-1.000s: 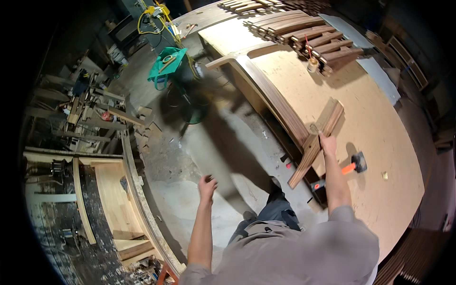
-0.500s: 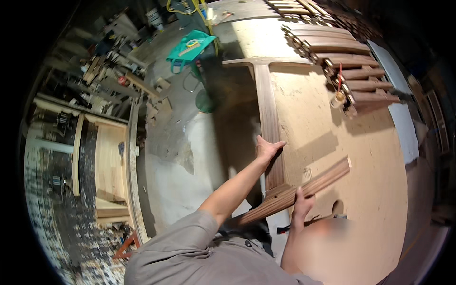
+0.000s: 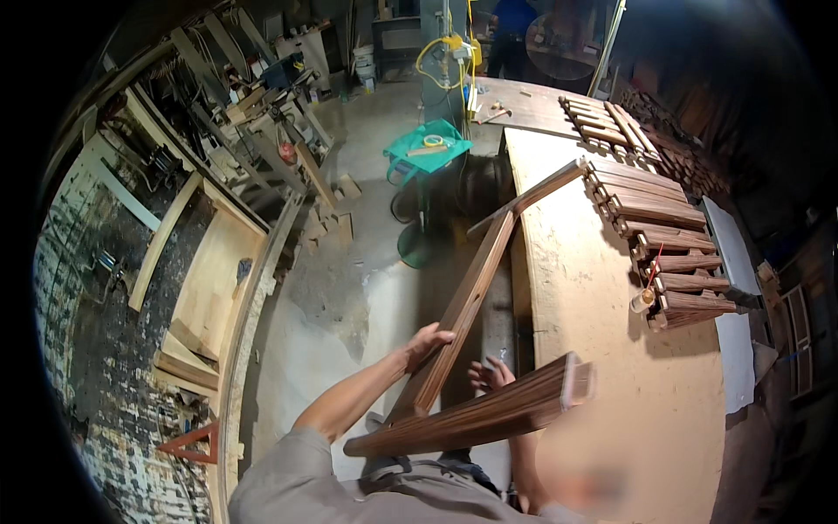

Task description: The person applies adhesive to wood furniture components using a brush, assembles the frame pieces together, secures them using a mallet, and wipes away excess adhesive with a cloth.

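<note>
A dark brown wooden frame has a long middle rail with a crosspiece at each end. My left hand is closed around the rail, near the close end. The near crosspiece is raised and tilted, its pale end face toward the right. Behind it, my right hand shows spread fingers, apart from the rail; whether the palm touches the crosspiece is hidden. At the far end, the other crosspiece lies across the corner of the workbench.
Stacked brown wooden parts and a small bottle line the bench's right side. A stool with a green cloth and a tape roll stands beyond the frame. On the left is a worn table with pale boards and a red triangular tool.
The frame has shifted left toward my body, partly off the bench, and its near end has come up. My right hand has let go of the near crosspiece's top. The view has tilted upward.
</note>
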Motion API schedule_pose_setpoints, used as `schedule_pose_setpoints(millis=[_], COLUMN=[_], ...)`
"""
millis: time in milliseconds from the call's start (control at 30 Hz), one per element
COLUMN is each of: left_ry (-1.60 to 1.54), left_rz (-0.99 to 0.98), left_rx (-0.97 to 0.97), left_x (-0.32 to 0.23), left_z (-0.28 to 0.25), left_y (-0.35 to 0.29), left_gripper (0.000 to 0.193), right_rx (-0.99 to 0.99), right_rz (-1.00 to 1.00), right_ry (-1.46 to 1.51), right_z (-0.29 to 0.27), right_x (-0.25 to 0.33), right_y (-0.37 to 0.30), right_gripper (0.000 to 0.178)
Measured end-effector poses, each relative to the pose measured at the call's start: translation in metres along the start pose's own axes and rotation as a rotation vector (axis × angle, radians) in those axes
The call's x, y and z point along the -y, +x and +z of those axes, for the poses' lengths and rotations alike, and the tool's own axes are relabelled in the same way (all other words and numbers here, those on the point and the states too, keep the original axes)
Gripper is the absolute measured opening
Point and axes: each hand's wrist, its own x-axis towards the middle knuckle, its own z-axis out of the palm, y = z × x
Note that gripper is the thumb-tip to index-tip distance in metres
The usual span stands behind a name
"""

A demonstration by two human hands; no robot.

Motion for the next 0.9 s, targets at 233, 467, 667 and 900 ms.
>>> schedule_pose_setpoints(millis=[233, 467, 667, 900], left_ry=[-0.131, 0.202, 0.087, 0.076], left_rz=[-0.045, -0.077, 0.654, 0.544], left_rx=[0.11, 0.044, -0.251, -1.097], left_x=[0.022, 0.013, -0.01, 0.043], left_z=[-0.12, -0.307, -0.373, -0.368], left_y=[-0.105, -0.198, -0.41, -0.42], left_gripper=[0.071, 0.054, 0.076, 0.081], right_rx=[0.099, 0.103, 0.047, 0.13], right_rz=[0.391, 0.433, 0.475, 0.556], right_ry=[0.198, 0.251, 0.092, 0.02], right_z=[0.159, 0.29, 0.375, 0.456], right_x=[-0.016, -0.109, -0.153, -0.245], right_y=[0.167, 0.237, 0.264, 0.361], right_gripper=[0.074, 0.036, 0.03, 0.031])
